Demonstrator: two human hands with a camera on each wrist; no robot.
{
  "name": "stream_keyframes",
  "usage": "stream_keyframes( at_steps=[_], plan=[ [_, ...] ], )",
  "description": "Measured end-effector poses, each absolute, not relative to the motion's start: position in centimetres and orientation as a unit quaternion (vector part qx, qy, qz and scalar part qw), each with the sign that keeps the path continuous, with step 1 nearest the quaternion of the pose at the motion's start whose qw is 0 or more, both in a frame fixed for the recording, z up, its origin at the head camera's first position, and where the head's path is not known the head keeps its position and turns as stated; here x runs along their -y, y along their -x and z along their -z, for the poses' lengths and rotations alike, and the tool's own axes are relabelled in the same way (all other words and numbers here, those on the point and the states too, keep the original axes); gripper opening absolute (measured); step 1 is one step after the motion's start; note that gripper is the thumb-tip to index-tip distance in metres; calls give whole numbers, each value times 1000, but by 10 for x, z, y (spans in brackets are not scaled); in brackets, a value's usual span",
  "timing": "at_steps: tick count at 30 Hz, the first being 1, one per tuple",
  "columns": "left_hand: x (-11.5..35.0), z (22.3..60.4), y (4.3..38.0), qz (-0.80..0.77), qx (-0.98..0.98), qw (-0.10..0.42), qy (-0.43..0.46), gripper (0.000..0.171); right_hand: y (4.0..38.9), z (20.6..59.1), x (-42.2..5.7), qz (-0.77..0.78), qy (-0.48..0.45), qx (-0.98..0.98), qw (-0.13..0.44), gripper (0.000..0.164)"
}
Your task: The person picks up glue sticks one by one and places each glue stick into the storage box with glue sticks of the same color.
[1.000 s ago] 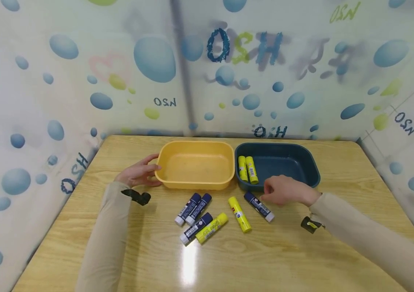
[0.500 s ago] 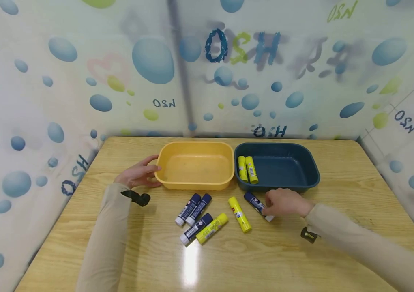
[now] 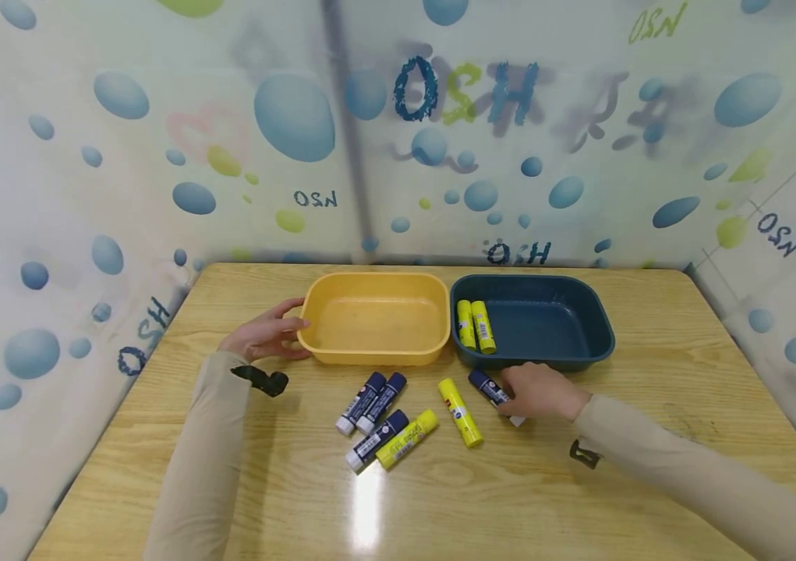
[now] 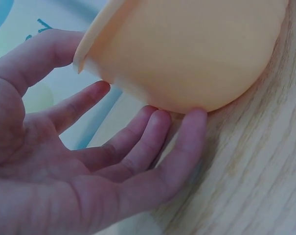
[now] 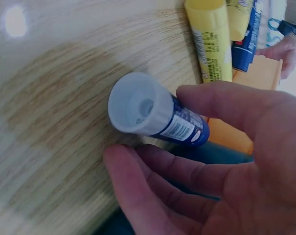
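At the left end of the yellow plastic tub [image 3: 376,357], my left hand [image 3: 271,331] grips its wall. The left wrist view shows the thumb over the tub's rim [image 4: 96,39] and fingertips against the outside. My right hand [image 3: 541,391] is at a dark blue glue stick [image 3: 485,383] with a white cap, lying on the table before the navy tub [image 3: 552,362]. In the right wrist view, thumb and fingers curl round this glue stick [image 5: 179,128] from two sides; its white end faces the camera. Just left lies a yellow glue stick [image 3: 461,413].
Two yellow glue sticks [image 3: 476,326] lie inside the navy tub at its left end. Further left on the wooden table [image 3: 285,483] are a pair of blue glue sticks [image 3: 372,403], another blue one [image 3: 376,441] and a yellow one [image 3: 408,439] touching it. A patterned sheet [image 3: 383,195] stands behind.
My right hand has come down from the navy tub's front rim onto the blue glue stick, then shifted slightly left along it. The left hand and both tubs stay put.
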State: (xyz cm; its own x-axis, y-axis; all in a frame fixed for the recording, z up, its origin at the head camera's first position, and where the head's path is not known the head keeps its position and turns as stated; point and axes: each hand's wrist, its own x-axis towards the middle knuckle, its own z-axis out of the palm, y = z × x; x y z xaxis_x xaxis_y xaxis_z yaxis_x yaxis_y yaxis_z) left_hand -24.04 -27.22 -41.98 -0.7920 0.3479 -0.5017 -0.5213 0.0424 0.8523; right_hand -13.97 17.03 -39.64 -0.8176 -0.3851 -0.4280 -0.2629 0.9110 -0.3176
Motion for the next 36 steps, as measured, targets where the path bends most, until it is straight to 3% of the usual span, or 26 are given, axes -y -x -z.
stream_keyframes(
  at_steps=[36],
  plan=[
    [273, 418, 240, -688, -651, 314, 64, 72, 136, 399, -163, 121, 198, -949, 214, 20]
  ],
)
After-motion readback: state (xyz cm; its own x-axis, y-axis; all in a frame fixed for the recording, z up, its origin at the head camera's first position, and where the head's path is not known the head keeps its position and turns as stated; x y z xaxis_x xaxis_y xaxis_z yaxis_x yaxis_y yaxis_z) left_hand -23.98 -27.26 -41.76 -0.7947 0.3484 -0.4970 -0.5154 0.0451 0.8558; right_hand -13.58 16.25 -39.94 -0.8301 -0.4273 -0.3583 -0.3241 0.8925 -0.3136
